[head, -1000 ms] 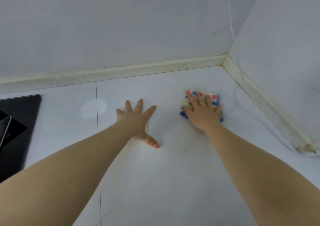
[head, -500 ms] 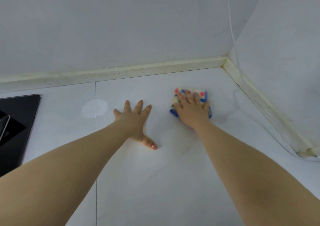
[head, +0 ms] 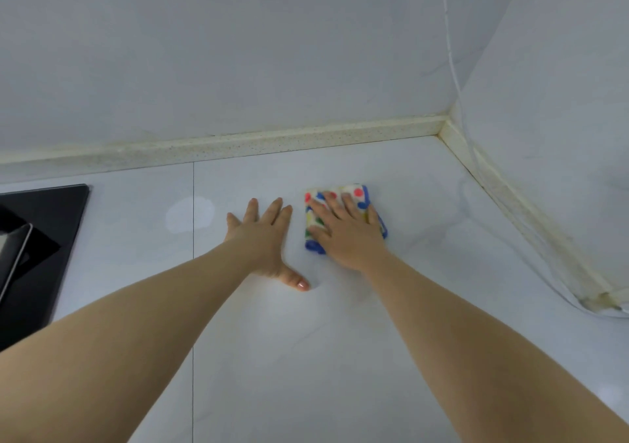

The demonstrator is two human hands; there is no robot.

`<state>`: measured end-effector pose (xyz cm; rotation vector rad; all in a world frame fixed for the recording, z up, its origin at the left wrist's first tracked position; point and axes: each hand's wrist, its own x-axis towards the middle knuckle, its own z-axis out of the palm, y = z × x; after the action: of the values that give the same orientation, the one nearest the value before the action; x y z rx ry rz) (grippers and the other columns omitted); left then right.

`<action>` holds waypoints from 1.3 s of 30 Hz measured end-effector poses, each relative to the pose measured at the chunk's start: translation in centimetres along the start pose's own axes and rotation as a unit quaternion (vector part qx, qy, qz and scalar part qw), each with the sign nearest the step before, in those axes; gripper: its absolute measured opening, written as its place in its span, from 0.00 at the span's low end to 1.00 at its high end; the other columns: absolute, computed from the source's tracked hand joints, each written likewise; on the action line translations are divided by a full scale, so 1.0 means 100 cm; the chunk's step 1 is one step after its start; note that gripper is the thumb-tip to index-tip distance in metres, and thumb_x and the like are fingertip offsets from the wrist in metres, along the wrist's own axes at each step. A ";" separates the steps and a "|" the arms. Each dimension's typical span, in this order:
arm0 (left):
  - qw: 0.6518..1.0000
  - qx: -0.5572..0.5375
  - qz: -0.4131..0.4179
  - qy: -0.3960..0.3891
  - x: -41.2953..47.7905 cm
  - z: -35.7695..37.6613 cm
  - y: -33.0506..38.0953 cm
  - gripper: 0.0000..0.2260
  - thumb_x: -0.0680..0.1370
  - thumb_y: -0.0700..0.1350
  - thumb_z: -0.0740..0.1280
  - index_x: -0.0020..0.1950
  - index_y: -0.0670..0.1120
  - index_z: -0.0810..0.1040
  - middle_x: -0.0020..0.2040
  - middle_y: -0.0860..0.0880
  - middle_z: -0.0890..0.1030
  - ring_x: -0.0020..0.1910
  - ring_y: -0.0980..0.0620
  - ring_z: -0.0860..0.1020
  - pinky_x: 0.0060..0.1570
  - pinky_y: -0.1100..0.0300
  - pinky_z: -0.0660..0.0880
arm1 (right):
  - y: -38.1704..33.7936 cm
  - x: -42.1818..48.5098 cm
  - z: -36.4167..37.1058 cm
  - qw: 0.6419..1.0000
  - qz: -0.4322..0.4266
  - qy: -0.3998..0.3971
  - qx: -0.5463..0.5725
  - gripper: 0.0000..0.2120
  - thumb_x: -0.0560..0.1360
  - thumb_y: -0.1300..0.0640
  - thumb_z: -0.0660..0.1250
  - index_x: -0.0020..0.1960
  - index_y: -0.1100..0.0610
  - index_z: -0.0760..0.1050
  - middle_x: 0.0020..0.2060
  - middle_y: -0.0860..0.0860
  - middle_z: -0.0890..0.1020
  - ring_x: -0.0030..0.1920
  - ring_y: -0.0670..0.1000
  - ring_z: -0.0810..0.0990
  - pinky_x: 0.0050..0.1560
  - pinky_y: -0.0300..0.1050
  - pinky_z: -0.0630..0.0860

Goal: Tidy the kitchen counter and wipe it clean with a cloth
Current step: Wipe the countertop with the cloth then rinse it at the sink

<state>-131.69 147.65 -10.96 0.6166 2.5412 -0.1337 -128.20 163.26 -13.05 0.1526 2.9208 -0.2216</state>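
A folded cloth, white with red, blue, yellow and green dots and a blue edge, lies on the white marbled counter. My right hand presses flat on top of it and covers most of it. Just to its left, my left hand rests palm down on the bare counter with fingers spread and the thumb pointing toward me. The two hands are almost side by side.
A black glass cooktop lies at the left edge. A speckled cream upstand runs along the back wall and down the right wall. A thin white cable hangs in the right corner. A pale round patch marks the counter.
My right hand has slid the cloth leftward across the counter, closer to my left hand. The left hand has stayed planted in place.
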 end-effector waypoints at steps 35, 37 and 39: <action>0.997 0.017 0.081 0.007 -0.077 0.041 0.019 0.57 0.63 0.70 0.69 0.77 0.50 0.37 0.78 0.50 0.38 0.76 0.39 0.37 0.73 0.38 0.45 | 0.036 -0.130 0.021 0.965 0.250 0.009 0.080 0.26 0.81 0.44 0.43 0.76 0.42 0.39 0.77 0.46 0.41 0.77 0.53 0.40 0.74 0.62 0.41; 0.997 0.017 0.078 0.011 -0.077 0.042 0.022 0.57 0.63 0.70 0.69 0.77 0.50 0.37 0.78 0.49 0.39 0.76 0.39 0.38 0.72 0.38 0.47 | 0.022 -0.136 0.023 0.967 0.243 0.005 0.078 0.27 0.81 0.44 0.43 0.77 0.44 0.38 0.77 0.48 0.40 0.77 0.55 0.39 0.73 0.64 0.39; 0.997 0.016 0.075 0.012 -0.077 0.040 0.022 0.57 0.63 0.70 0.69 0.77 0.50 0.38 0.78 0.50 0.39 0.76 0.39 0.39 0.72 0.39 0.48 | 0.005 -0.146 0.030 0.983 0.175 0.010 0.051 0.27 0.81 0.43 0.45 0.77 0.44 0.39 0.77 0.47 0.41 0.77 0.55 0.39 0.72 0.64 0.38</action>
<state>-123.01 145.67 -10.40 0.8223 2.5084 -0.1155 -113.35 161.96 -12.94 0.6801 2.8378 -0.3124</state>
